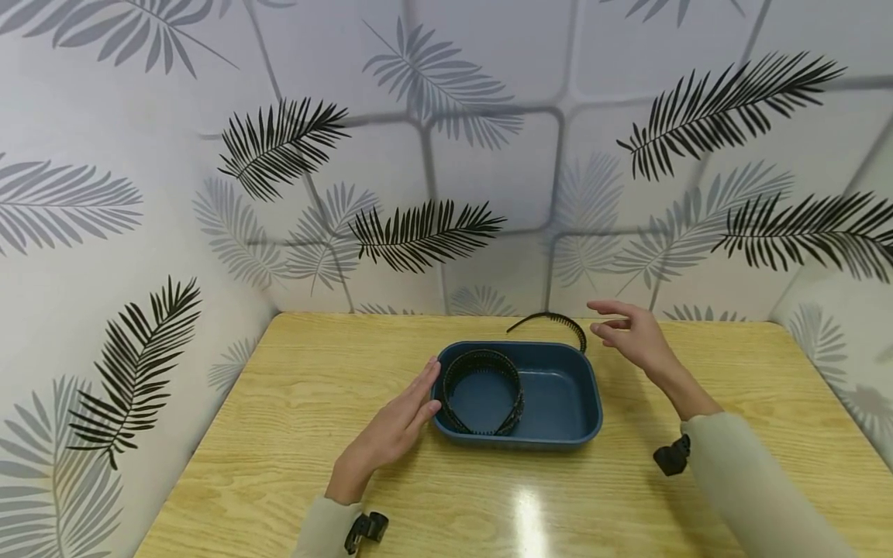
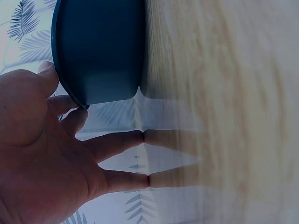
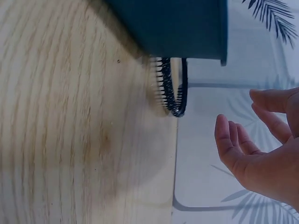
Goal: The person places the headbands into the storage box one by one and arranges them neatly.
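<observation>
A blue rectangular plastic basin [image 1: 558,443] sits on the table. Inside its left half, black toothed headbands [image 1: 518,387] lie together in a loop. My left hand [image 1: 394,426] rests against the basin's left end, its fingers extended along the wall and the thumb at the rim. In the left wrist view, two fingertips [image 2: 140,135] of that hand touch the tabletop. Behind the basin, one more black toothed headband [image 1: 568,322] arches on the table. To the right of that headband, my right hand [image 1: 638,341] hovers with parted, slightly bent fingers and holds nothing.
The light wood-grain table [image 1: 314,372] ends at a wall [image 1: 488,271] covered in leaf-patterned paper at the back. Another papered wall [image 1: 139,310] rises along the left. A small black device [image 1: 672,457] is strapped at the right sleeve, another [image 1: 366,531] at the left.
</observation>
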`<state>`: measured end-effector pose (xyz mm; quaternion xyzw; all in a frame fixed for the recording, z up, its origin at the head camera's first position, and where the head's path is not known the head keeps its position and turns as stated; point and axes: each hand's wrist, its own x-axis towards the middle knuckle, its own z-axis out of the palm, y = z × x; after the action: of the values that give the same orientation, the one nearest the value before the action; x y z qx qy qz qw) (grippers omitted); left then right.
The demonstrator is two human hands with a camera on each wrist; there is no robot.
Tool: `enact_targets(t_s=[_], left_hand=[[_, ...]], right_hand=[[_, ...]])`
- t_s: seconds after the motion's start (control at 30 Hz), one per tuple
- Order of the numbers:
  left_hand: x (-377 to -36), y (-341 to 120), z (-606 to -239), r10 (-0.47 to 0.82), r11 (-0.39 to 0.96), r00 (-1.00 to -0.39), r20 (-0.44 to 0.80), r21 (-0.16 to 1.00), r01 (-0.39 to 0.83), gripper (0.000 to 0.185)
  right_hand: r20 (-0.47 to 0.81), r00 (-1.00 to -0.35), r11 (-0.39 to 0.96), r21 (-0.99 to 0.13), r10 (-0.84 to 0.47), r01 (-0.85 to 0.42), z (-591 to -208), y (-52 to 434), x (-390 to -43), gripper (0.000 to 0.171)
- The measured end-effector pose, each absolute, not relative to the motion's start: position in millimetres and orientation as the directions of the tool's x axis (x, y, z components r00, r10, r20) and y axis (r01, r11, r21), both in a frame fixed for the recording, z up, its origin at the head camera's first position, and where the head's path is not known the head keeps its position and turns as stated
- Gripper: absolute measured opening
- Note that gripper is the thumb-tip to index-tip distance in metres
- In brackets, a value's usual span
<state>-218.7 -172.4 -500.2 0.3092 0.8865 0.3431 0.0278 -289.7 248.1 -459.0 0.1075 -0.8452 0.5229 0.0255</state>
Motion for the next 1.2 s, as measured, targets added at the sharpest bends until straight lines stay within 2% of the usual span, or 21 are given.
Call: enact_targets(t_s=[0.27, 0.6, 0.87, 1.2], left_hand=[[-218.6, -172.2, -499.7, 0.569, 0.574, -0.806, 0.162, 0.624, 0.530, 0.061], [-218.7, -173.2, -499.9, 0.573, 0.574, -0.805, 0.151, 0.627, 0.526, 0.061], [-217.7, -173.7, -499.5, 0.568, 0.579, -0.810, 0.147, 0.627, 0.521, 0.061], [-217.4, -172.9, -498.2, 0.569, 0.584, -0.811, 0.139, 0.626, 0.517, 0.060]], right_hand=[[0.094, -0.978, 0.452, -0.876, -0.184, -0.169, -470.3, 244.0, -306.0, 0.053], [-0.004, -0.979, 0.484, -0.870, -0.206, -0.098, -491.0, 245.8, -319.3, 0.052], [0.004, -0.978, 0.508, -0.854, -0.209, -0.112, -502.5, 244.7, -326.1, 0.048], [-0.003, -0.975, 0.669, -0.728, -0.221, -0.149, -505.7, 241.7, -332.1, 0.040]])
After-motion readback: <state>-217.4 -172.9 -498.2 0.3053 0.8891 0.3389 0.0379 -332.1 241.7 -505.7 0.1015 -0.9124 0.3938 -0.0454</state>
